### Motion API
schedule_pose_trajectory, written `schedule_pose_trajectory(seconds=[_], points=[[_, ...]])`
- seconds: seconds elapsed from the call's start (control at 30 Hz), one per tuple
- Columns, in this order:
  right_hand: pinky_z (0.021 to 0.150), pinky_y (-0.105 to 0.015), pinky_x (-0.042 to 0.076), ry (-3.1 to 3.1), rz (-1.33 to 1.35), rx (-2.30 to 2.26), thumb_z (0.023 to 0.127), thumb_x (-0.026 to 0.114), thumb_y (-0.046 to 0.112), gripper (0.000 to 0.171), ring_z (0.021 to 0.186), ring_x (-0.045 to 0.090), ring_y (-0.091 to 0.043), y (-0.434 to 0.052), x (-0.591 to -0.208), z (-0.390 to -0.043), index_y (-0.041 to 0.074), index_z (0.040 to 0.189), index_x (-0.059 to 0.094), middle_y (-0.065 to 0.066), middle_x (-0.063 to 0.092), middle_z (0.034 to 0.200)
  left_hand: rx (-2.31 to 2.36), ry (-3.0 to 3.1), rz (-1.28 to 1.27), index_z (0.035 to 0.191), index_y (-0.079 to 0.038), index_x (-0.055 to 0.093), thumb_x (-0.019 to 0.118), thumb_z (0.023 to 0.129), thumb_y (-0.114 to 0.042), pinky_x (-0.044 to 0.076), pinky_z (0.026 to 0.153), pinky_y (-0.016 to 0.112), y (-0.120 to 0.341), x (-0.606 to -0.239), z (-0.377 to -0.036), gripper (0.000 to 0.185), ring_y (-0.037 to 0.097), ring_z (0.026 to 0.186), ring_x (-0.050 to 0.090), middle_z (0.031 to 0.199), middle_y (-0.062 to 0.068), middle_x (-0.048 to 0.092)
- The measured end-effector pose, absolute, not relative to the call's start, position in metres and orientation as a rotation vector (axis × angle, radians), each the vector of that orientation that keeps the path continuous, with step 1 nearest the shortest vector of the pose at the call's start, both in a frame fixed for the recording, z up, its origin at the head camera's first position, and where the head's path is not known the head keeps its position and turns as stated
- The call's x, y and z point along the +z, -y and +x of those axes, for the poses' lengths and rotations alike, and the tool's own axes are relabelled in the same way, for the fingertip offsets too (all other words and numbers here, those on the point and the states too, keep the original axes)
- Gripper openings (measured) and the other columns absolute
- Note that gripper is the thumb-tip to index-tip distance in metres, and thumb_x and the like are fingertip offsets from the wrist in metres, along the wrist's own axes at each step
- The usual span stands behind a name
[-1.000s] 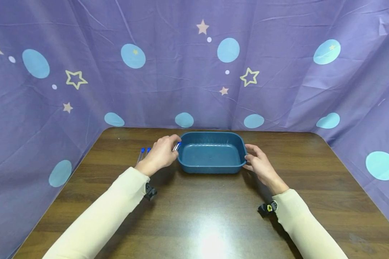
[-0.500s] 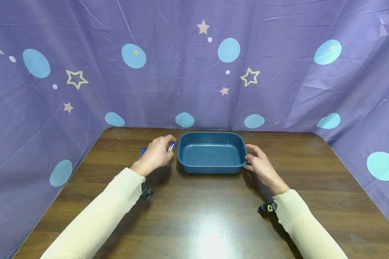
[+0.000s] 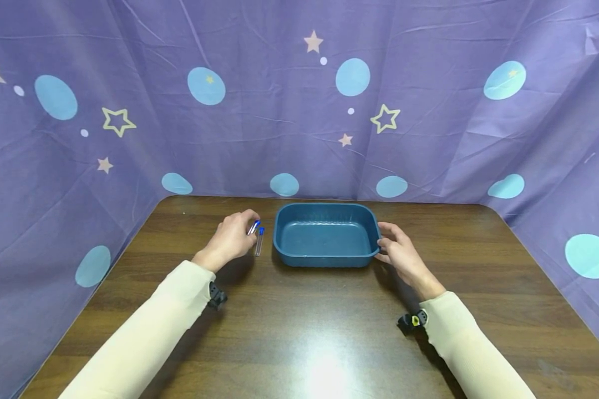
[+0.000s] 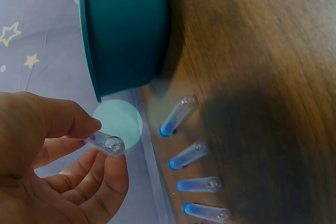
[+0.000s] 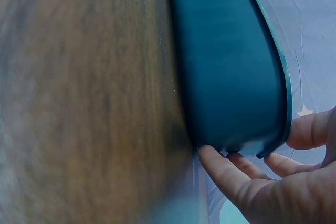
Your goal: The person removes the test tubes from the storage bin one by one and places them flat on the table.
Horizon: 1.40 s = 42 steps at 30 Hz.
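In the head view my left hand [image 3: 229,237] is left of the blue-green plastic tub [image 3: 324,261], pinching a clear test tube [image 3: 253,228] with a blue cap. The left wrist view shows this tube [image 4: 107,142] end-on between thumb and fingers, above the table. A similar capped tube [image 3: 259,243] lies between that hand and the tub; several more tubes [image 4: 199,184] lie in a row in the left wrist view, hidden by the hand from above. My right hand [image 3: 401,252] touches the tub's right end, fingers [image 5: 223,174] against the outer wall and thumb at the rim.
The tub stands upright near the back of the brown wooden table [image 3: 299,310], with nothing seen inside it. Behind the table's far edge hangs a purple curtain [image 3: 279,100] with stars and blue spots. A black wrist camera [image 3: 217,296] hangs below the left sleeve.
My left hand has moved left, away from the tub, with a tube in its fingers. It uncovers the tube beside the tub and now covers those farther left. The right hand stays put.
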State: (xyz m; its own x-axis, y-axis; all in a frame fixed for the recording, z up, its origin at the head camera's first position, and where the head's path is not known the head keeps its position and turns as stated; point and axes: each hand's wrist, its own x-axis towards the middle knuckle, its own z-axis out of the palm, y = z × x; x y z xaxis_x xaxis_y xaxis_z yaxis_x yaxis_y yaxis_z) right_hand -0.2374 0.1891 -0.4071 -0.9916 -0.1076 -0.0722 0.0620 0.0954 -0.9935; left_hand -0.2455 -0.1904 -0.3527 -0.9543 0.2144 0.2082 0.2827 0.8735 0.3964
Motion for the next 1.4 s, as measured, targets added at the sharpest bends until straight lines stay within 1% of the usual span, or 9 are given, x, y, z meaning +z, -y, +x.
schedule_pose_trajectory(seconds=[0.3, 0.47, 0.73, 0.8, 1.03, 1.27, 1.4], points=[[0.095, -0.052, 0.043, -2.240, -0.050, -2.014, 0.096, 0.037, 0.001, 0.050, 0.123, 0.043, -0.043, -0.190, -0.407, -0.237, 0.003, 0.145, 0.028, -0.027, 0.031, 0.141, -0.650, 2.901, -0.335, 0.119, -0.007, 0.059, 0.064, 0.077, -0.006, 0.045, 0.070, 0.046, 0.205, -0.360, -0.250, 0.042, 0.028, 0.078, 0.056, 0.081, 0.008, 0.059], [0.094, -0.051, 0.044, -2.246, -0.056, -2.013, 0.095, 0.037, 0.001, 0.050, 0.122, 0.043, -0.042, -0.190, -0.408, -0.238, 0.002, 0.145, 0.028, -0.027, 0.031, 0.140, -0.656, 2.905, -0.325, 0.119, -0.005, 0.059, 0.064, 0.078, -0.006, 0.045, 0.071, 0.047, 0.213, -0.363, -0.251, 0.041, 0.029, 0.078, 0.056, 0.082, 0.010, 0.059], [0.095, -0.052, 0.043, -2.241, -0.048, -2.011, 0.096, 0.037, 0.002, 0.050, 0.123, 0.043, -0.042, -0.190, -0.406, -0.237, 0.003, 0.145, 0.028, -0.027, 0.031, 0.141, -0.677, 2.923, -0.280, 0.119, -0.004, 0.058, 0.063, 0.078, -0.006, 0.045, 0.068, 0.048, 0.226, -0.370, -0.254, 0.041, 0.028, 0.074, 0.056, 0.079, 0.009, 0.059], [0.095, -0.052, 0.043, -2.242, -0.046, -2.008, 0.096, 0.037, 0.002, 0.051, 0.123, 0.043, -0.042, -0.190, -0.406, -0.237, 0.003, 0.145, 0.028, -0.027, 0.031, 0.140, -0.677, 2.923, -0.269, 0.119, -0.004, 0.058, 0.063, 0.078, -0.006, 0.045, 0.070, 0.048, 0.229, -0.371, -0.255, 0.042, 0.029, 0.075, 0.057, 0.080, 0.010, 0.060], [0.095, -0.052, 0.043, -2.238, -0.037, -2.012, 0.096, 0.037, 0.001, 0.050, 0.121, 0.044, -0.042, -0.190, -0.407, -0.237, 0.004, 0.145, 0.028, -0.027, 0.032, 0.140, -0.654, 2.933, -0.260, 0.119, -0.002, 0.058, 0.064, 0.078, -0.007, 0.045, 0.078, 0.054, 0.238, -0.373, -0.254, 0.041, 0.036, 0.085, 0.057, 0.095, 0.020, 0.064], [0.095, -0.052, 0.043, -2.245, -0.044, -2.009, 0.096, 0.037, 0.002, 0.050, 0.122, 0.044, -0.043, -0.190, -0.407, -0.238, 0.003, 0.145, 0.028, -0.026, 0.032, 0.140, -0.654, 2.954, -0.215, 0.120, -0.002, 0.057, 0.062, 0.079, -0.006, 0.045, 0.073, 0.051, 0.249, -0.374, -0.254, 0.042, 0.032, 0.076, 0.058, 0.080, 0.013, 0.062], [0.095, -0.051, 0.043, -2.241, -0.046, -2.014, 0.096, 0.036, 0.001, 0.050, 0.121, 0.044, -0.043, -0.190, -0.407, -0.237, 0.003, 0.145, 0.028, -0.027, 0.032, 0.140, -0.640, 2.960, -0.201, 0.120, -0.002, 0.057, 0.061, 0.079, -0.007, 0.043, 0.078, 0.055, 0.255, -0.375, -0.255, 0.041, 0.036, 0.083, 0.057, 0.088, 0.018, 0.063]])
